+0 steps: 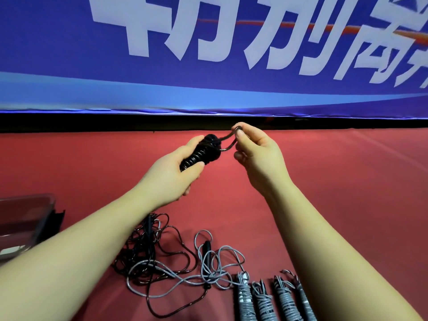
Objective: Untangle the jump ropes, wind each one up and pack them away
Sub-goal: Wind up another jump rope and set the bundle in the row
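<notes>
The left hand (pixel 172 172) is gripping a wound black jump rope (pixel 201 154), fingers and thumb curling round the lower part of the bundle and holding it up above the red table (pixel 335 181). The right hand (pixel 257 154) is pinching the free loop (pixel 228 141) of that same rope between thumb and fingertips, just beside the top of the bundle, so the loop is stretching across the short gap between the two hands. Below the forearms, a tangle of loose ropes (pixel 166 258) is lying on the table, black cord and grey cord crossing over each other, with a dark handle (pixel 206 251) showing among them. Just to the right of the tangle, four wound grey ropes (pixel 243 295) are lying side by side at the near edge of the view, partly cut off by it. A clear plastic box (pixel 25 218) is sitting at the left edge, apart from the ropes. A blue banner (pixel 69 54) with large white characters is hanging behind the table.
</notes>
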`<control>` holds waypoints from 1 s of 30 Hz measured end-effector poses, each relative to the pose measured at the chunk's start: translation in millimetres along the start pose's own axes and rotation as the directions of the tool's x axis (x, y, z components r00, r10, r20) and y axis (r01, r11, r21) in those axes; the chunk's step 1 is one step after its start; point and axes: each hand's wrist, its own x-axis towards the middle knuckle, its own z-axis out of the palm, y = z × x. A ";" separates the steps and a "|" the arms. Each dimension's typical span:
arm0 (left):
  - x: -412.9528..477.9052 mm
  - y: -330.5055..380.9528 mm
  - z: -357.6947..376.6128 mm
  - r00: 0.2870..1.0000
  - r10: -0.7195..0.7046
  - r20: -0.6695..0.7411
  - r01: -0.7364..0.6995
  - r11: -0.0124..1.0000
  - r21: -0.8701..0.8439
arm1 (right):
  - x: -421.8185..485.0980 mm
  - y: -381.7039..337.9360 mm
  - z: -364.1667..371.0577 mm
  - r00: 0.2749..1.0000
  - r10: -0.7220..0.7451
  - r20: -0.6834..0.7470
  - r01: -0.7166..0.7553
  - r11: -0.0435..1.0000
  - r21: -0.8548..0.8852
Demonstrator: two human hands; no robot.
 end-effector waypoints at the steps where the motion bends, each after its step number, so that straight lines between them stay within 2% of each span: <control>1: 2.0 -2.6 0.1 0.999 -0.028 -0.032 0.027 0.999 -0.032 | -2.0 5.1 1.0 1.000 -0.017 0.024 0.015 0.997 0.075; 3: 4.1 -6.1 -0.3 0.996 -0.063 -0.063 0.057 0.994 -0.097 | -7.7 13.8 3.5 0.989 -0.041 0.140 0.015 0.984 0.180; 5: 3.6 -7.6 1.5 0.993 -0.095 -0.075 0.079 0.978 -0.191 | -11.9 20.4 6.6 0.966 -0.019 0.257 -0.047 0.968 0.247; 6: 2.8 -7.7 3.1 0.991 -0.114 -0.076 0.094 0.969 -0.230 | -12.1 20.5 9.1 0.966 -0.008 0.260 -0.061 0.965 0.255; 8: 1.1 -8.5 7.8 0.990 -0.124 -0.071 0.102 0.962 -0.254 | -9.7 21.3 15.6 0.992 0.027 0.127 -0.064 0.952 0.299; 10: 1.1 -11.1 12.9 0.993 -0.100 -0.063 0.083 0.970 -0.230 | -4.9 20.8 23.9 0.981 0.192 -0.023 -0.157 0.860 0.486; 12: 1.5 -16.2 15.8 0.996 -0.077 -0.054 0.066 0.979 -0.191 | -1.6 21.4 31.1 0.931 0.362 -0.049 -0.252 0.733 0.631; 13: 1.3 -19.0 15.7 0.996 -0.069 -0.049 0.059 0.982 -0.177 | -1.0 22.1 33.6 0.918 0.394 -0.051 -0.279 0.732 0.622; 14: 0.1 -21.2 14.6 0.997 -0.057 -0.045 0.049 0.985 -0.166 | -0.4 24.4 34.5 0.921 0.384 -0.063 -0.295 0.795 0.531; 16: -1.3 -23.0 11.1 0.999 -0.024 -0.031 0.020 0.990 -0.140 | -0.4 26.3 35.7 0.964 0.247 -0.101 -0.223 0.954 0.201; 17: -2.0 -23.0 8.9 1.000 -0.018 -0.022 0.015 0.992 -0.124 | -1.1 26.3 35.7 0.980 0.163 -0.117 -0.158 0.986 0.053; 19: -3.5 -20.2 6.4 1.000 -0.020 -0.007 0.019 0.994 -0.105 | -2.3 25.6 33.6 0.990 0.029 -0.135 -0.046 0.992 -0.120; 25: -9.2 -14.3 -1.6 0.998 0.024 0.061 -0.022 0.999 -0.043 | -12.5 21.8 28.8 0.982 -0.178 0.067 0.190 0.906 -0.377; 30: -4.6 -20.7 -5.1 0.993 -0.022 0.115 0.028 0.998 -0.053 | -18.3 29.0 29.3 0.982 -0.174 0.068 0.187 0.904 -0.384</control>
